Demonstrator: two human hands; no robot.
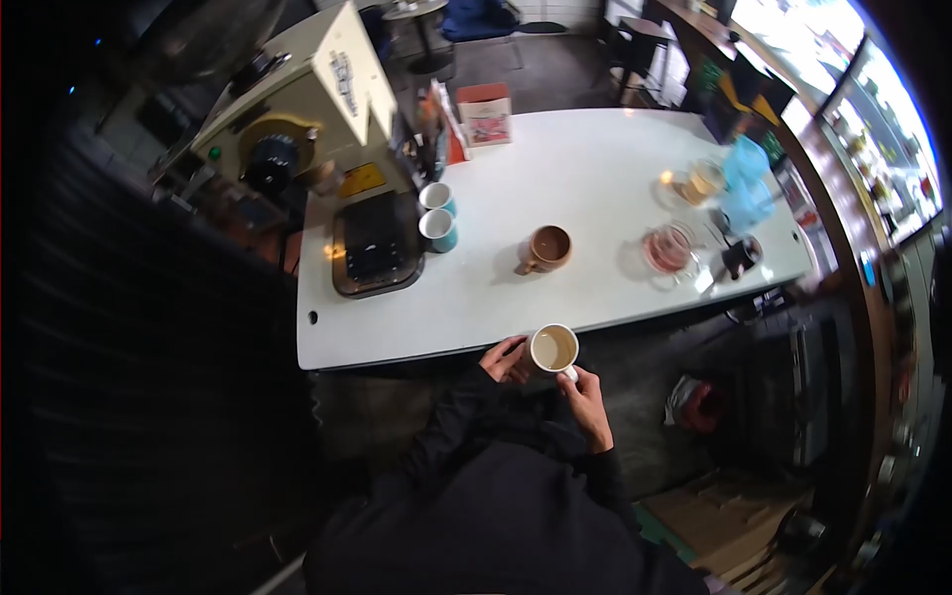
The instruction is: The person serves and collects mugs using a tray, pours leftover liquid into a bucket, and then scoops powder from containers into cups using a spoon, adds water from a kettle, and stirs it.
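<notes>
A white mug (pixel 553 349) with a pale inside is held upright just off the front edge of the white table (pixel 486 297). My right hand (pixel 589 402) grips its handle at the lower right. At the mug's left side is my left hand (pixel 507 359), its fingers curled close to the wall; whether they touch it is unclear. Beyond the mug, a brown cup (pixel 549 248) stands on the table with its handle toward the lower left. Two teal cups with white insides, one (pixel 438 229) in front of the other (pixel 436 197), stand farther left.
A cream machine (pixel 297 89) with a black tray (pixel 379 243) occupies the table's left end. To the right are a glass pitcher (pixel 670 248), a glass cup (pixel 703 181), blue plastic (pixel 746 183) and a dark object (pixel 742 257). A red-and-white box (pixel 485 117) stands at the back.
</notes>
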